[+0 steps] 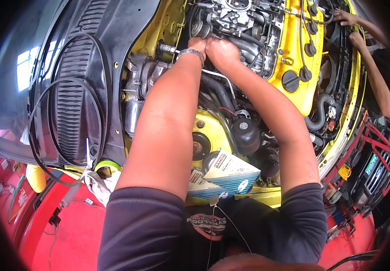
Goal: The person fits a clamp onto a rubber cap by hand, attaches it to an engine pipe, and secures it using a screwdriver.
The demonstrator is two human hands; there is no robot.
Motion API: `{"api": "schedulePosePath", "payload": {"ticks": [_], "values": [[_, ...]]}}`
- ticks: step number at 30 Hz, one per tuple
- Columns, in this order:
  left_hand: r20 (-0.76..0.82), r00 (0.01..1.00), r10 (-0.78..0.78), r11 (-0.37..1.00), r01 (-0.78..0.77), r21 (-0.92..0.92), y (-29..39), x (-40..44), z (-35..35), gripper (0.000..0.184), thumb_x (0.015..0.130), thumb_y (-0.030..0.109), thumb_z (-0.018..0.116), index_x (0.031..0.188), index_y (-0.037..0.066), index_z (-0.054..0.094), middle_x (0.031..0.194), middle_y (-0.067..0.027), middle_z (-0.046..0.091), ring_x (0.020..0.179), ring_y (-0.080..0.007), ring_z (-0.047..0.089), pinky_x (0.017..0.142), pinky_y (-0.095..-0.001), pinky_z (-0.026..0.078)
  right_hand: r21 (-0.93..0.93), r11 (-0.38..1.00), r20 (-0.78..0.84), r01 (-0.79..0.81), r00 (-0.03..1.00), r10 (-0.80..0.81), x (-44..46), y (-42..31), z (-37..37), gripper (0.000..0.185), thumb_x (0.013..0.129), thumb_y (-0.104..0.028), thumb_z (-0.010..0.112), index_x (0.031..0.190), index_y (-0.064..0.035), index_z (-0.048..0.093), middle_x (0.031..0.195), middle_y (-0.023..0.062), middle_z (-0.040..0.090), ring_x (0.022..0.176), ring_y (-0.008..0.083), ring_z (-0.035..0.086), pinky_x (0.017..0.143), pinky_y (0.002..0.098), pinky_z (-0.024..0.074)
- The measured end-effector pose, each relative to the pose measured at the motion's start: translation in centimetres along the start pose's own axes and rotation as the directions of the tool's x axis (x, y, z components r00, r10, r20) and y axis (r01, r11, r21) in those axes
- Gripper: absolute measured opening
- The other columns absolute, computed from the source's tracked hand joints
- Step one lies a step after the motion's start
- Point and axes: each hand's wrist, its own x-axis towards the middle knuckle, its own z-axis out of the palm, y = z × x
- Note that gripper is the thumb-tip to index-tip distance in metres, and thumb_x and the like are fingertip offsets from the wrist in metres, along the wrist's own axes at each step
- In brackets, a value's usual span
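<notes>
The left hand (196, 44) and right hand (222, 52) are resting together at the engine (267, 54); I'm not seeing their fingertips, so can't tell their grip. Just beyond, a round metal part (200, 29) is sitting; nearer the body, Bando boxes (232, 173).

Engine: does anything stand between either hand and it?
Nothing visible does: the left hand and right hand are both in among the parts beside the engine. The boxes sit lower in the view, clear of both hands. The exact contact is hidden.
</notes>
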Motion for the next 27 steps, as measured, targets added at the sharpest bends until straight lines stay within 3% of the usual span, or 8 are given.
{"api": "schedulePosePath", "payload": {"ticks": [3,5,9,15,20,22,24,27], "values": [[-0.013,1.0,-0.013,0.993,0.011,-0.115,-0.1,-0.1,0.2,0.047,0.078,0.033,0.072,0.106,-0.004,0.066,0.103,-0.017,0.069,0.086,-0.0228,0.064,0.075,-0.0374,0.049,0.0,1.0,-0.023,0.017,1.0,-0.017,-0.2,0.1,0.1,0.013,0.087,-0.01,0.051,0.092,-0.0011,0.06,0.081,0.0163,0.07,0.07,0.0289,0.071,0.057,0.0385,0.0582],[0.04,0.998,0.04,0.995,-0.043,0.093,-1.3,2.4,0.1,0.04,0.087,0.028,0.064,0.109,-0.005,0.062,0.104,-0.0162,0.066,0.087,-0.0246,0.06,0.076,-0.0383,0.046,-0.034,0.999,-0.046,0.028,0.999,-0.03,-0.1,0.2,0.5,0.013,0.087,-0.01,0.051,0.091,-0.0013,0.06,0.081,0.016,0.07,0.07,0.028,0.071,0.056,0.0376,0.0581],[0.044,0.989,0.143,0.988,-0.145,0.05,-2.6,4.1,0.2,0.039,0.087,0.028,0.063,0.11,-0.004,0.061,0.104,-0.0153,0.066,0.086,-0.024,0.06,0.075,-0.0382,0.046,-0.086,0.994,-0.096,0.074,0.992,-0.082,0.1,0.5,1.1,0.011,0.086,-0.009,0.053,0.09,-0.0017,0.059,0.078,0.0145,0.069,0.067,0.0259,0.071,0.054,0.0357,0.0577],[0.041,0.999,0.028,0.998,-0.025,-0.063,-1.7,2.8,0.1,0.037,0.09,0.028,0.058,0.11,-0.003,0.061,0.101,-0.0146,0.066,0.085,-0.0237,0.061,0.074,-0.0398,0.046,-0.069,0.99,-0.123,0.125,0.984,-0.133,-0.4,0.8,1.1,0.009,0.084,-0.009,0.054,0.088,-0.0018,0.058,0.076,0.0138,0.069,0.065,0.0258,0.071,0.054,0.0353,0.0575],[-0.088,0.996,-0.032,0.996,0.039,0.079,1.5,-2.2,0.2,0.032,0.089,0.021,0.052,0.111,-0.001,0.06,0.094,-0.0147,0.067,0.08,-0.024,0.062,0.07,-0.0393,0.048,-0.074,0.991,-0.074,0.11,0.991,-0.115,-1.1,0.8,-0.5,0.011,0.083,-0.008,0.053,0.089,-0.0001,0.057,0.076,0.0147,0.069,0.064,0.0251,0.071,0.052,0.0345,0.057],[-0.05,0.998,0.037,0.95,-0.02,0.312,-0.6,0.2,0.2,0.029,0.087,0.018,0.051,0.108,0.0,0.062,0.091,-0.0142,0.066,0.079,-0.024,0.063,0.068,-0.0381,0.049,-0.03,0.997,0.013,0.066,0.998,-0.066,-1.7,1.2,-1.4,0.012,0.083,-0.007,0.053,0.091,0.0004,0.057,0.081,0.0156,0.069,0.071,0.0278,0.071,0.058,0.0376,0.0576],[-0.099,0.984,0.146,0.878,-0.083,0.47,-0.1,-1.2,0.5,0.03,0.082,0.017,0.055,0.105,0.0,0.063,0.086,-0.0146,0.066,0.079,-0.029,0.063,0.072,-0.0369,0.05,0.068,0.945,0.078,0.321,0.942,-0.326,-2.9,3.1,-3.3,0.014,0.082,-0.008,0.054,0.095,-0.0009,0.058,0.089,0.0159,0.068,0.08,0.0319,0.069,0.066,0.0414,0.0569],[-0.136,0.935,0.327,0.7,-0.143,0.699,1.3,-4.0,0.3,0.031,0.076,0.016,0.062,0.101,-0.001,0.066,0.079,-0.0151,0.065,0.08,-0.0364,0.064,0.078,-0.0351,0.052,0.175,0.961,0.126,0.215,0.963,-0.239,-5.5,5.0,-5.9,0.017,0.084,-0.012,0.059,0.096,-0.0014,0.059,0.092,0.0164,0.066,0.086,0.0361,0.065,0.073,0.0464,0.0528]]}}
